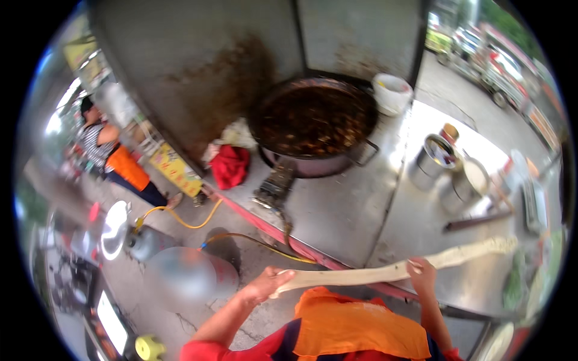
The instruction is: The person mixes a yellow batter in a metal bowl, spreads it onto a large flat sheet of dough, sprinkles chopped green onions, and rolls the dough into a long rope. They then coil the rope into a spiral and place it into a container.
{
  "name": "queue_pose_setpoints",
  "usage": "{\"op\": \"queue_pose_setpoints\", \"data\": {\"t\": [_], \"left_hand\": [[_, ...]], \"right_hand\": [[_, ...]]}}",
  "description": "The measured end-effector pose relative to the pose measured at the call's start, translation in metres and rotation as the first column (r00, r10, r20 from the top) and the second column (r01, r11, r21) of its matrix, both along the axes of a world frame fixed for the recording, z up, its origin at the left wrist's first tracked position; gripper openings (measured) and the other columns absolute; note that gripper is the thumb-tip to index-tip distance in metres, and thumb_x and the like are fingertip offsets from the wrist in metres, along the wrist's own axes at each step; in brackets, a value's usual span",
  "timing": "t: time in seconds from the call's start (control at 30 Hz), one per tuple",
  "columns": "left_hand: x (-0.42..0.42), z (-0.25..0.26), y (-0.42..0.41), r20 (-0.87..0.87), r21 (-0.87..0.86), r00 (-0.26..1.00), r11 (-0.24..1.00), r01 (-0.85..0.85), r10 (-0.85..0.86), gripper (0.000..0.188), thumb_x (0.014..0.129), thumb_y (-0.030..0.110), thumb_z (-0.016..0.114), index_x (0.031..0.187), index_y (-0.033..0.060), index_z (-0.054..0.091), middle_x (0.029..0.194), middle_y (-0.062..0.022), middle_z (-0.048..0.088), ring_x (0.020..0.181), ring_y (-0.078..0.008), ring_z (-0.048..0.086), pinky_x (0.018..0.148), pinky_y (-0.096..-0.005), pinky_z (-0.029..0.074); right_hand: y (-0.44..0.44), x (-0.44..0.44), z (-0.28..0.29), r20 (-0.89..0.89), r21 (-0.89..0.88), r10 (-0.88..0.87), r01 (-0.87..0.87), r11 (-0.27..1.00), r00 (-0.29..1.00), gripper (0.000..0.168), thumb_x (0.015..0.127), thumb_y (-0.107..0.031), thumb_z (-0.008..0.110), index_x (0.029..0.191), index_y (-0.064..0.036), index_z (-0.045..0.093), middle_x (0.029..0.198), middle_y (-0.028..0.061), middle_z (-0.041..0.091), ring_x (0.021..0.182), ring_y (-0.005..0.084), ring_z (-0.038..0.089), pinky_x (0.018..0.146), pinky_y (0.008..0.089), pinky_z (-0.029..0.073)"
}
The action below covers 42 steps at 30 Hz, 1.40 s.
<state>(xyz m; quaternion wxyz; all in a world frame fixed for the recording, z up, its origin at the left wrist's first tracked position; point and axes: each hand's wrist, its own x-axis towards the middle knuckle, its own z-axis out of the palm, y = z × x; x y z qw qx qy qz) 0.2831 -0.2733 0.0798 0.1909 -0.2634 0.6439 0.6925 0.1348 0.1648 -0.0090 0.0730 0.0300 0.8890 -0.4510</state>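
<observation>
A long, flat, pale strip of what looks like dough (347,276) stretches in front of me over the near edge of the steel counter (334,216). My left hand (265,285) pinches its left end, past the counter's edge. Farther along, my right hand (422,273) grips the strip, and its far end runs on to the right above the counter. Beyond my hands stands a large, dark, round pan (311,164) with dark brown contents, some in small browned bits. A blackened burner fitting (275,185) sticks out from under the pan.
A red cloth (231,167) lies left of the pan; a white bucket (392,94) stands right of it. Steel canisters (431,164) and a dark bar (474,222) occupy the right counter. Gas cylinders (226,275) with a yellow hose (189,224) stand below left. A person (119,153) stands beyond.
</observation>
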Motion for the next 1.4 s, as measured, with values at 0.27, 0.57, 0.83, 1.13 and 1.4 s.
{"op": "queue_pose_setpoints", "data": {"t": [0.27,0.57,0.83,1.13,1.4], "left_hand": [[-0.031,0.074,0.053,-0.317,0.211,0.948,0.972,0.104,-0.033,0.044,0.091,0.045,0.072,0.099,0.0027,0.075,0.078,-0.0008,0.070,0.066,-0.0057,0.058,0.055,-0.0228,0.047],[-0.075,0.137,0.122,-0.406,0.522,0.880,0.853,0.003,0.245,0.047,0.090,0.047,0.070,0.083,0.0007,0.069,0.062,-0.0062,0.063,0.045,-0.0122,0.059,0.039,-0.0224,0.044],[-0.058,0.152,0.133,-0.465,0.736,0.709,0.677,-0.023,0.530,0.052,0.094,0.046,0.063,0.105,-0.0053,0.063,0.092,-0.0234,0.070,0.072,-0.0341,0.072,0.053,-0.0414,0.058],[-0.097,0.070,0.135,-0.231,0.423,0.973,0.901,0.095,0.006,0.051,0.093,0.049,0.067,0.102,-0.0011,0.068,0.077,-0.0049,0.065,0.060,-0.0142,0.062,0.055,-0.0281,0.055],[-0.177,-0.078,0.256,-0.043,0.347,0.877,0.816,0.463,-0.479,0.058,0.091,0.059,0.064,0.106,0.0032,0.069,0.081,-0.0046,0.068,0.063,-0.0117,0.058,0.056,-0.0269,0.046]], "right_hand": [[0.112,-0.069,-0.077,0.677,-0.689,-0.128,0.685,0.239,0.725,0.044,0.094,-0.042,0.063,0.120,-0.007,0.060,0.116,0.0062,0.065,0.103,0.0182,0.066,0.087,0.0369,0.058],[0.171,-0.043,-0.048,0.620,-0.784,0.276,0.589,0.193,0.734,0.057,0.092,-0.055,0.062,0.116,-0.003,0.062,0.095,0.0095,0.070,0.081,0.0188,0.069,0.071,0.0282,0.058],[0.135,-0.043,-0.040,0.602,-0.788,0.071,0.607,-0.105,0.795,0.068,0.092,-0.061,0.058,0.125,-0.001,0.056,0.120,0.0171,0.064,0.115,0.0320,0.060,0.104,0.0482,0.047],[0.272,-0.107,0.071,0.224,-0.973,-0.186,0.207,-0.104,0.957,0.046,0.099,-0.039,0.055,0.132,-0.007,0.059,0.124,0.0066,0.067,0.116,0.0226,0.062,0.107,0.0450,0.043],[0.379,-0.204,0.024,0.277,-0.860,-0.205,0.338,0.383,0.939,0.065,0.096,-0.051,0.049,0.142,-0.004,0.048,0.139,0.0111,0.057,0.126,0.0313,0.055,0.104,0.0449,0.045]]}}
